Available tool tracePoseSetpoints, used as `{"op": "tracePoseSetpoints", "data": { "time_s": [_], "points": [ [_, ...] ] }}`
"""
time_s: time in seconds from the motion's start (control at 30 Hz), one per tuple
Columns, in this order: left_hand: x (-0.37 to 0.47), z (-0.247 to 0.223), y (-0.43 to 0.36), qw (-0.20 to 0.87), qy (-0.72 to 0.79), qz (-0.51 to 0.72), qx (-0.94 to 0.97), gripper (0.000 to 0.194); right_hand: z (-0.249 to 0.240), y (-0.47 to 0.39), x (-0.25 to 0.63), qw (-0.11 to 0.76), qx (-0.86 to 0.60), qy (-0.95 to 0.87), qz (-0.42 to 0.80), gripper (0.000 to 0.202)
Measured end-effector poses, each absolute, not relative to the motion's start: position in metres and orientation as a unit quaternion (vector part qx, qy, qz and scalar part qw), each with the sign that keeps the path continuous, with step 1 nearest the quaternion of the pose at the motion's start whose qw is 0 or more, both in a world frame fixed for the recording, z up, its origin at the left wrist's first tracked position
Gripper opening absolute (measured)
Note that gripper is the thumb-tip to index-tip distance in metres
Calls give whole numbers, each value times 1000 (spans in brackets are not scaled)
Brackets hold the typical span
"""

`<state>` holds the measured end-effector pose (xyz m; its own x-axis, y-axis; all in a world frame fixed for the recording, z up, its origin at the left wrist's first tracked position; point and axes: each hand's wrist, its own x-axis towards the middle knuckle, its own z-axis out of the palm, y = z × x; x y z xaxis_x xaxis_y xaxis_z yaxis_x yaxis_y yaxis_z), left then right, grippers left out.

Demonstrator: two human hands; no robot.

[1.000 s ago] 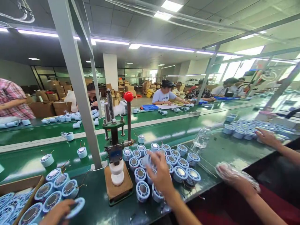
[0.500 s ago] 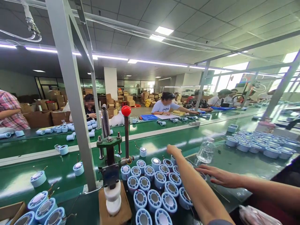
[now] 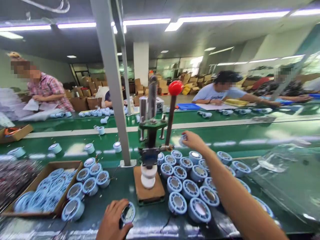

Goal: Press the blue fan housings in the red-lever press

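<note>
My left hand [image 3: 114,218], low in the view, has its fingers round a light blue round part [image 3: 128,212] with a metallic centre. My right hand [image 3: 194,141] reaches to the green conveyor and grips another light blue part [image 3: 184,140] at its fingertips. Between the hands stands a hand press [image 3: 151,146] with a red ball knob [image 3: 175,87] and white round blocks [image 3: 148,176] on a brown base. Several blue parts [image 3: 190,189] stand upright right of the press, partly hidden by my right forearm.
Left of the press are more blue parts [image 3: 90,185] and a cardboard box [image 3: 80,166] of blue rings. A metal post [image 3: 110,83] rises behind. Clear plastic [image 3: 277,163] lies at the right. People sit or stand across the conveyor [image 3: 225,133].
The view has turned left. My left hand has come into clear view around a blue part beside the press. My right hand now grips a part on the conveyor.
</note>
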<state>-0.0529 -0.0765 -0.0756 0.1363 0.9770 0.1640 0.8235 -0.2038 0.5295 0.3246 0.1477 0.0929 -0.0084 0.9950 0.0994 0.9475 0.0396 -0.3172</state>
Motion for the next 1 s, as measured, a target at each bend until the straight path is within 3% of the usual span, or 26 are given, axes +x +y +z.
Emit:
{"op": "tracePoseSetpoints", "data": {
  "time_s": [0.17,0.3,0.4,0.53,0.67,1.0],
  "points": [
    [-44,-54,-87,204,634,221,712,61,62,1,299,240,-445,-853,130,44],
    [-44,-55,-91,179,615,222,735,70,18,-77,222,187,-329,-900,217,62],
    [-48,-65,-91,139,596,243,752,64,-6,-82,181,192,-319,-894,248,60],
    [-53,-71,-92,141,612,318,710,47,-44,-79,173,334,-333,-851,230,69],
    [-45,-56,-101,212,619,350,670,56,-87,-89,163,462,-418,-763,173,65],
    [2,-22,-99,264,576,285,719,71,-117,-87,133,522,-470,-697,145,56]
  ]
}}
